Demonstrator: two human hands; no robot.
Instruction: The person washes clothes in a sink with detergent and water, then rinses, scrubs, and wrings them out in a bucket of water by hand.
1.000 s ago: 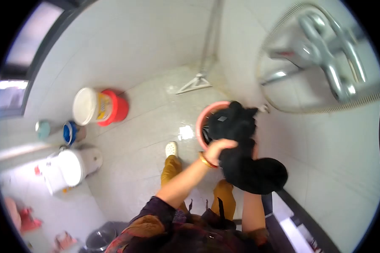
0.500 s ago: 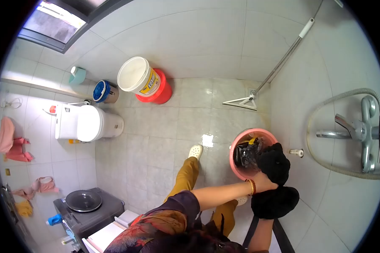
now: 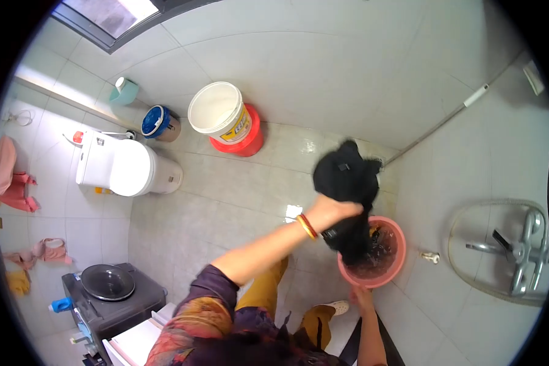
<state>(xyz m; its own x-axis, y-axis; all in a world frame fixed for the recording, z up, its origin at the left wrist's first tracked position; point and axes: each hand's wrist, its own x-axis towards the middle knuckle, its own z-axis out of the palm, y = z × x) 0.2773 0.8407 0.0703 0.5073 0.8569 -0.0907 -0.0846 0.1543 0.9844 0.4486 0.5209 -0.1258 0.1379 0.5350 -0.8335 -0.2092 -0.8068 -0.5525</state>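
A bundled black garment [image 3: 343,174] with a small tag hangs from my left hand [image 3: 332,211], which is closed round its middle. Its lower end droops over the left side of a pink bucket [image 3: 398,259]. Inside the bucket is dark, wet-looking content [image 3: 378,259] with a bit of yellow; what it is I cannot make out. My right hand [image 3: 362,297] holds the bucket's near rim, fingers partly hidden.
A wall tap with hose [image 3: 518,250] and a small spout [image 3: 430,257] are at right. A long pole [image 3: 436,127] leans in the corner. Farther left stand a white bucket [image 3: 213,110] on a red one [image 3: 250,143], a toilet [image 3: 134,168] and a grey washing machine [image 3: 119,308].
My left hand has moved left and away with the black garment, off the bucket's right side. My right hand has left the black fabric and now grips the bucket's rim.
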